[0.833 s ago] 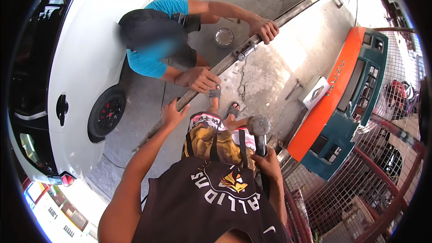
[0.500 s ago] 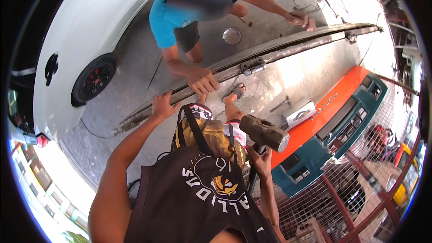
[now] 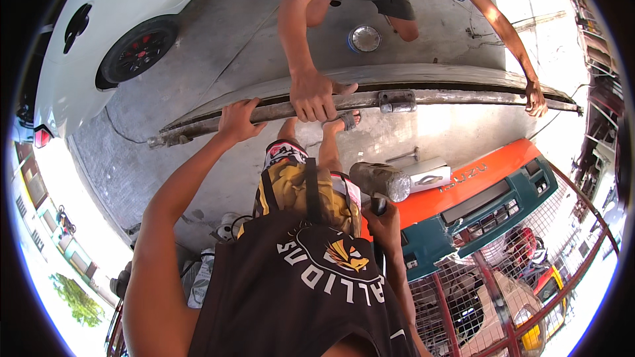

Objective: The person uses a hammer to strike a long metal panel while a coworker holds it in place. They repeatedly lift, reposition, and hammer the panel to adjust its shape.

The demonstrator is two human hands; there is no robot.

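- Head view, across the middle of the frame: a long metal bar point(image 3: 456, 97) runs from left of centre to the right edge, along a grey panel point(image 3: 423, 74). Hands at several places along it probably keep so long a piece from rolling or tipping.
- Middle of the frame: a hinge-like bracket point(image 3: 397, 101) sits on the bar, just right of the co-worker's near hand point(image 3: 315, 96).
- Left of centre: the person's left hand point(image 3: 239, 121) is wrapped part-way round the bar, fingers over its upper side and thumb apart along the lower edge, seemingly to steady that end.
- Below and right of centre: the right hand point(image 3: 385, 225) is closed round the handle of a sledgehammer point(image 3: 381, 180), close under its head. That short grip likely makes the weight easier to carry one-handed; the head is clear of the bar.
- Upper middle and right: the co-worker's near hand lies over the bar, thumb stretched out; the far hand point(image 3: 536, 100) bends over it near the right end, its exact grip too small to tell.
- Right, lower half: an orange-and-teal vehicle panel point(image 3: 489, 185) lies apart from the bar, beside a white box point(image 3: 428, 174).
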